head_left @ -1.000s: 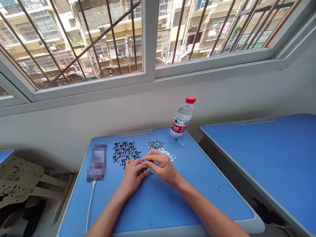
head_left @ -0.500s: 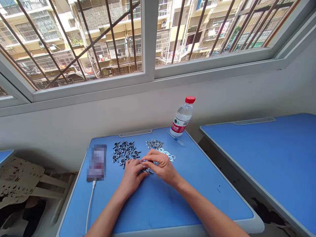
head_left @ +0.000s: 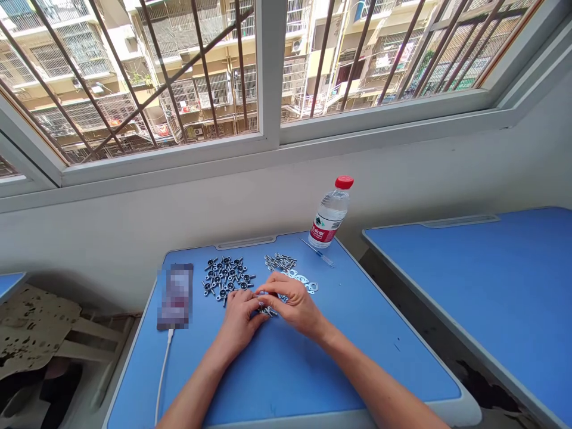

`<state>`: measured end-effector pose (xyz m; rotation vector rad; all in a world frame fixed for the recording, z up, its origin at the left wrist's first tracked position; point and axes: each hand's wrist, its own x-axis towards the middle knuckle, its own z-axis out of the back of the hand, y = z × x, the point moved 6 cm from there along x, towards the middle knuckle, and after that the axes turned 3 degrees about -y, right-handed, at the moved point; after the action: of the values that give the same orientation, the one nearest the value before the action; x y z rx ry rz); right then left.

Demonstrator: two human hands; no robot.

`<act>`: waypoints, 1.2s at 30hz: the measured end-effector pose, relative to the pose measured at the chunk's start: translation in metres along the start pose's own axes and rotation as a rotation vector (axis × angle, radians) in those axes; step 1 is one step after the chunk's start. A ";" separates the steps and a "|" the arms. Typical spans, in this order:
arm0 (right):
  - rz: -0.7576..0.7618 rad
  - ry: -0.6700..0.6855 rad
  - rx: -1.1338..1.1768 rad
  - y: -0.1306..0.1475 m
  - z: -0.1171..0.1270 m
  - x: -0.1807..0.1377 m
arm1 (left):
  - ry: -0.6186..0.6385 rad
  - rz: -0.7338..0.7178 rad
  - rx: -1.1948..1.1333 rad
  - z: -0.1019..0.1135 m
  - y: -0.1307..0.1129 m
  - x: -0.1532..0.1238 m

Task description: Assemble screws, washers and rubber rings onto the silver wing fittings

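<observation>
- Desk (head_left: 330, 369) in the head view stands before us below the window, and our forearms reach over its near part so that both hands meet near its middle.
- Our left hand (head_left: 241, 314) is palm down, fingers curled, thumb just beside the metal bits (head_left: 269, 311), probably to steady or pen in something small; we cannot tell whether it grips anything.
- Our right hand (head_left: 292, 302) comes in from the other side, thumb and forefinger drawn together at the left fingers, a shape that suits tiny pieces; whether they close on one is too small to tell.
- Metal bits lie on the desk between our hands, partly hidden by them, likely there for short reaches.
- Black parts (head_left: 232, 272), bolts (head_left: 286, 264) and plates (head_left: 302, 279) lie beyond our hands in separate groups, seemingly sorted by kind.
- Bottle (head_left: 329, 219) stands at the far right corner, the slim blue tool (head_left: 320, 253) just beside it; phone (head_left: 176, 298) and cable (head_left: 163, 369) lie along the left edge, perhaps to leave us elbow room.
</observation>
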<state>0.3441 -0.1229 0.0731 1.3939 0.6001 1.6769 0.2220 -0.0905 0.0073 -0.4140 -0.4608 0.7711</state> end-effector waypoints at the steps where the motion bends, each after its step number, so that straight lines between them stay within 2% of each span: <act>1: 0.009 0.006 -0.005 0.001 0.000 0.000 | 0.001 -0.003 -0.001 0.000 0.000 0.000; 23: 0.085 0.060 -0.079 0.016 -0.006 -0.001 | -0.021 0.041 -0.023 0.002 -0.006 -0.003; 36: 0.070 0.069 -0.092 0.008 -0.003 -0.002 | 0.010 0.070 -0.068 0.006 -0.011 -0.003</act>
<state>0.3385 -0.1283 0.0772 1.3093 0.5116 1.7923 0.2227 -0.0984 0.0173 -0.4992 -0.4662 0.8221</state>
